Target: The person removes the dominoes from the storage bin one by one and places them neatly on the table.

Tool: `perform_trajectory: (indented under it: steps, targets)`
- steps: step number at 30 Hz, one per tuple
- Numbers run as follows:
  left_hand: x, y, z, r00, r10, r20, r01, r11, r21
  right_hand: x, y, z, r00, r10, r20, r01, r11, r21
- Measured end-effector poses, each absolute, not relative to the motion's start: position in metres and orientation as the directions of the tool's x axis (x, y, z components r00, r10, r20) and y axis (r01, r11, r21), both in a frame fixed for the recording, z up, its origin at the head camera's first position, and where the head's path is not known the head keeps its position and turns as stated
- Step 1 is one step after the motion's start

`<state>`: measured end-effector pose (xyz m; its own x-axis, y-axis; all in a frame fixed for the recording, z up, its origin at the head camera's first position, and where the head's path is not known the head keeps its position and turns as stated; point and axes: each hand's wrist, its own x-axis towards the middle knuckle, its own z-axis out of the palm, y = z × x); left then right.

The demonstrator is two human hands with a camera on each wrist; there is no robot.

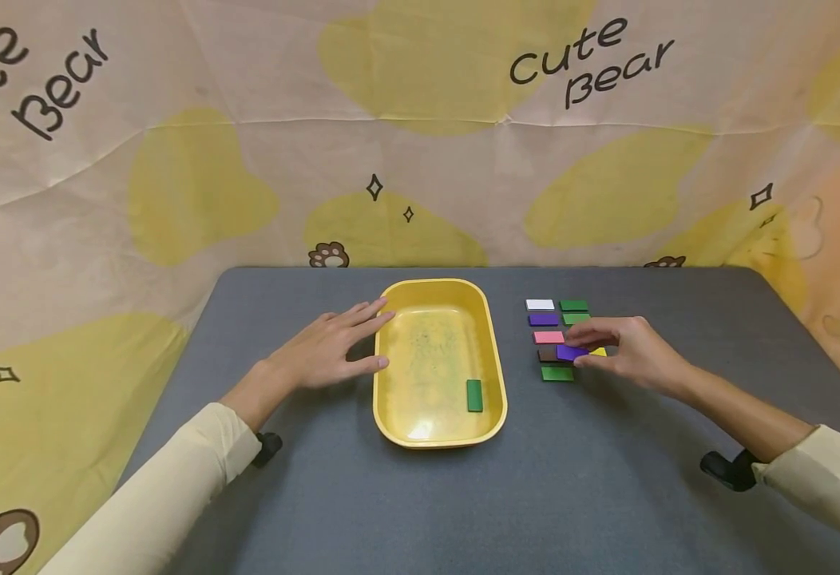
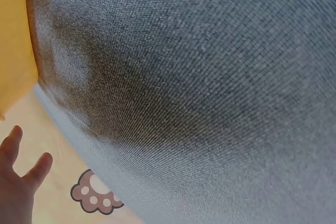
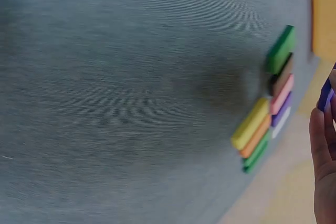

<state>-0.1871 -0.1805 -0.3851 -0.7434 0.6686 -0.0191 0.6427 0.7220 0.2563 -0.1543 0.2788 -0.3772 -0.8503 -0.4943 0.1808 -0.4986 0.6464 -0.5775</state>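
Note:
In the head view my right hand (image 1: 635, 351) pinches a purple-blue block (image 1: 571, 352) between thumb and fingers, above two columns of small flat blocks. The left column has a white block (image 1: 540, 305), a purple block (image 1: 543, 319), a pink block (image 1: 548, 338), a dark brown block (image 1: 553, 356) and a green block (image 1: 557, 374). A yellow block (image 1: 598, 351) is partly covered by the hand; an orange block (image 3: 256, 136) shows in the right wrist view. My left hand (image 1: 326, 347) has extended fingers at the left rim of a yellow tray (image 1: 440, 443). One green block (image 1: 474, 396) lies inside it.
Both the tray and the blocks rest on a grey cloth-covered table (image 1: 427, 511). Behind the table hangs a patterned curtain (image 1: 420, 160) with "Cute Bear" lettering. More green blocks (image 1: 574, 306) sit at the far end of the right column.

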Motion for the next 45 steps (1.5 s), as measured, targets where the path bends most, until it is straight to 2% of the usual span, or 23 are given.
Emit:
perform_trajectory:
  steps: [11, 22, 45]
  targets:
    - [-0.187, -0.181, -0.386, -0.743, 0.669, -0.014, 0.644, 0.72, 0.258, -0.143, 0.305, -0.396, -0.857, -0.485, 0.175, -0.497, 0.685, -0.533]
    - [-0.187, -0.18, -0.385, -0.741, 0.671, -0.014, 0.644, 0.716, 0.268, -0.14, 0.317, -0.402, -0.882, -0.468, 0.059, -0.428, 0.74, -0.519]
    - [-0.187, -0.181, -0.386, -0.744, 0.668, -0.014, 0.641, 0.72, 0.267, -0.142, 0.317, -0.404, -0.868, -0.493, 0.063, -0.455, 0.738, -0.498]
